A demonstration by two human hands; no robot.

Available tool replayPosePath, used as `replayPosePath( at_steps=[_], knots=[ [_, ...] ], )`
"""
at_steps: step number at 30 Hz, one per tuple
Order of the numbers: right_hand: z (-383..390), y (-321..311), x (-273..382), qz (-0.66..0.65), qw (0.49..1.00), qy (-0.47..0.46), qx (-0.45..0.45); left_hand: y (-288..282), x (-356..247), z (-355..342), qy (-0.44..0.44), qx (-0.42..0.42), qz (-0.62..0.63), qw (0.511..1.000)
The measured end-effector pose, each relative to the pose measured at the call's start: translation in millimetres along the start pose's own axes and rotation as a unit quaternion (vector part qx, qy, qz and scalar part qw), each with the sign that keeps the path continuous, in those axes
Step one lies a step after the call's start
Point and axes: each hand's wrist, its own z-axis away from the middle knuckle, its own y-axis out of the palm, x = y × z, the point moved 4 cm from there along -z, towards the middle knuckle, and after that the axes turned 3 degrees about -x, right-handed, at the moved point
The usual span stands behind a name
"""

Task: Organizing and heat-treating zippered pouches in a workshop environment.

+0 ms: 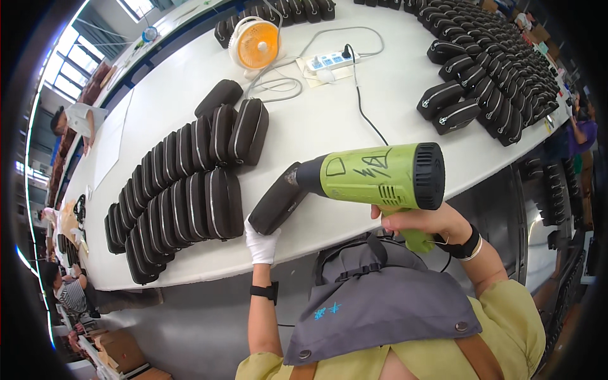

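Observation:
My right hand (418, 221) is wrapped round the handle of a green heat gun (370, 174) with a black nozzle and a black rear cap. The nozzle points left, right at the upper end of a dark zippered case (275, 199). That case is tilted, its lower end gripped by my left hand (261, 244) in a white glove. Just left of it stand two rows of similar black cases (215, 202) with pale zippers, side by side on the white table. Another black case (219, 96) lies behind these rows.
On the white table (304, 123), an orange-and-white fan (254, 43) stands at the back beside a white power strip (330, 60). A black cord (364, 104) runs from the strip toward the heat gun. Many finished-looking cases (487, 69) fill the right side. Other people (79, 120) are at the left.

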Motion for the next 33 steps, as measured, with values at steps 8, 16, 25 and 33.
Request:
replayPosePath(
  at_steps=[8, 16, 25, 33],
  knots=[
    [1.4, -14.6, -11.0, 0.033, 0.997, 0.021, -0.071, -1.6, -2.9, -1.3, 0.067, -0.01, -0.04, 0.997],
    [4.2, -13.8, -21.2, 0.015, 0.998, -0.004, -0.057, -3.0, -38.6, -1.1, 0.025, 0.012, -0.017, 0.999],
    [5.0, -33.6, -26.6, 0.042, 0.993, 0.015, -0.108, 57.3, -162.2, -31.8, 0.185, 0.157, -0.453, 0.858],
    [24.4, -44.0, -23.5, -0.058, 0.991, -0.011, -0.123, 27.1, -145.2, -46.7, 0.157, 0.115, -0.149, 0.969]
  ],
)
